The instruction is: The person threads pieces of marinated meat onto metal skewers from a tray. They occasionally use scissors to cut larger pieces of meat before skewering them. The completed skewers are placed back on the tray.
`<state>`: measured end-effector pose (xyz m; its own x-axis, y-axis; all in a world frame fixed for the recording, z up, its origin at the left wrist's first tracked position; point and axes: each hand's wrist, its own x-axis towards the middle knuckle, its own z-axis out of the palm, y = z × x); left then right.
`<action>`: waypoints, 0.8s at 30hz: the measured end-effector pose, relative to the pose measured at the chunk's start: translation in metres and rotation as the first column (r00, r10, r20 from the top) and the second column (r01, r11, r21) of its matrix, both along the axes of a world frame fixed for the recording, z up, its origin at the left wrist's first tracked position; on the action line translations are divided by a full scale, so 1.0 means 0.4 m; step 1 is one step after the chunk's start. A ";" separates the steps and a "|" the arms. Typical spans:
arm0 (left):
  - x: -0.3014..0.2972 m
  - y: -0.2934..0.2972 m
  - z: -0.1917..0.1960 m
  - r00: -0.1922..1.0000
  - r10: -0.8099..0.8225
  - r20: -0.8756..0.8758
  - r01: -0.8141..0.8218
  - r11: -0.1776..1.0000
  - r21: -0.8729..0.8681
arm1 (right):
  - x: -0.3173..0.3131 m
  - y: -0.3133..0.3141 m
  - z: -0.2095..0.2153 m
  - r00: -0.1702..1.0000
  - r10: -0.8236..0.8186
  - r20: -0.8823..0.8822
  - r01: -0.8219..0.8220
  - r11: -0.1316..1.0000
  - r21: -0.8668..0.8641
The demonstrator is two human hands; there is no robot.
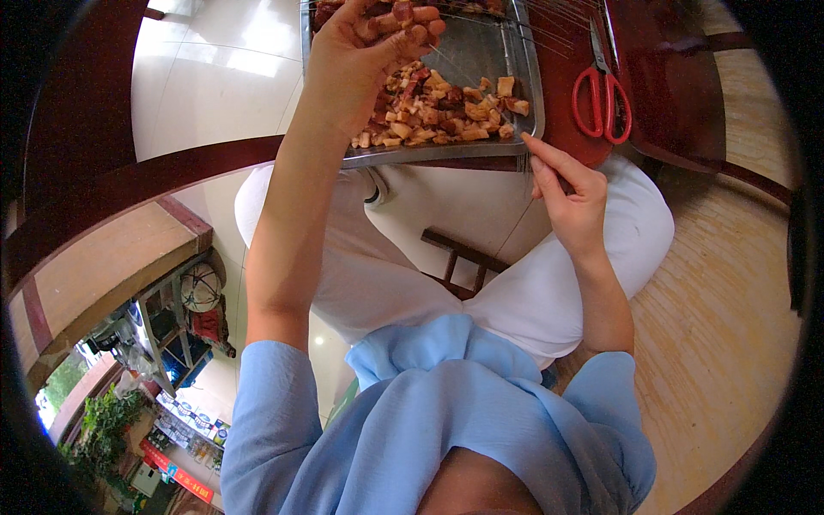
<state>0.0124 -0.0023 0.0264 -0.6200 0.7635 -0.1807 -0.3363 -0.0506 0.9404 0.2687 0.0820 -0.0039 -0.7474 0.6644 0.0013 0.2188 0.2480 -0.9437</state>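
Note:
My left hand (378, 39) is above the far left part of a metal tray (446, 155), its fingers curled around a small reddish piece of meat (403, 11). Beneath it, diced meat (446, 112), brown and pale, lies heaped along the tray's near side. At the tray's near right corner is my right hand (568, 190), closed, with the index fingertip by the rim. Thin lines like skewers show beside its fingers, but I cannot make out what it grips.
Red-handled scissors (602, 103) lie right of the tray on a dark red surface. Several thin metal skewers (554, 19) stretch across the tray's far right edge. Darker meat (468, 7) sits at the tray's far end. My knees in white trousers (622, 223) are just below the tray.

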 end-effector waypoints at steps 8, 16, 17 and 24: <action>0.007 -0.007 -0.024 0.997 -0.051 0.060 0.044 0.993 0.112 | 0.001 -0.002 -0.010 1.000 -0.003 -0.019 0.003 1.000 -0.011; 0.017 -0.004 -0.038 0.940 -0.058 0.336 -0.045 0.955 0.293 | -0.001 -0.001 -0.003 0.997 -0.002 -0.081 -0.010 0.989 -0.149; 0.016 -0.005 -0.042 0.941 -0.062 0.334 -0.045 0.952 0.302 | -0.002 -0.002 -0.001 0.997 -0.007 -0.080 -0.008 0.984 -0.179; 0.019 -0.008 -0.060 0.962 -0.019 0.272 -0.052 0.966 0.253 | -0.001 -0.002 0.004 1.000 -0.011 -0.021 0.005 0.967 -0.254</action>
